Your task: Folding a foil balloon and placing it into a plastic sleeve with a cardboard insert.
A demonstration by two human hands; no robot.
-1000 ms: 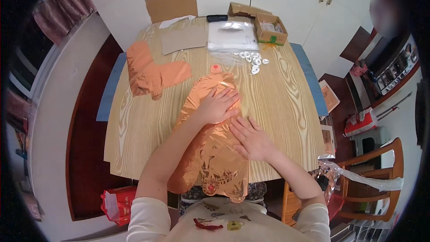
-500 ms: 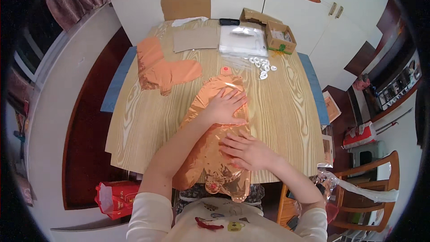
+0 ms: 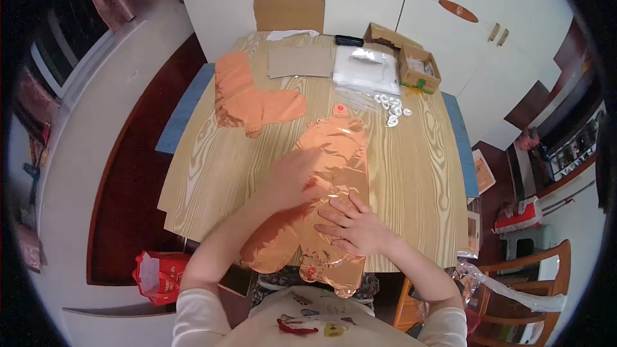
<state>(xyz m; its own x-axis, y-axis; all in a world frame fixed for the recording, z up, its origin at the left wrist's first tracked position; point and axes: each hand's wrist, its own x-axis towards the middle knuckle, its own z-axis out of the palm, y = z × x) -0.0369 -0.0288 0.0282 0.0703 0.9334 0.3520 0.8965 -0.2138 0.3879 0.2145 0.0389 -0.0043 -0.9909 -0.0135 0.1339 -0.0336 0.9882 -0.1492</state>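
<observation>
1. The left hand (image 3: 292, 177) lies flat, fingers spread and gripping nothing, pressing on the copper foil balloon (image 3: 328, 173); it looks blurred.
2. The right hand (image 3: 353, 228) is likewise open, palm down on the balloon's lower part, holding it against the table (image 3: 411, 173).
3. The balloon lies deflated along the table's middle, its near end hanging over the table edge toward the person.
4. A second foil piece (image 3: 250, 99) lies further off to the left, apart from the first; small white rings (image 3: 391, 106) lie just beyond the balloon's far tip, with a clear bag stack (image 3: 366, 71), cardboard sheet (image 3: 301, 62) and open box (image 3: 418, 71) behind.
5. Risk, as I judge it: hard pressing could crease or split the thin foil, and the overhanging end could drag the balloon off the edge.
</observation>
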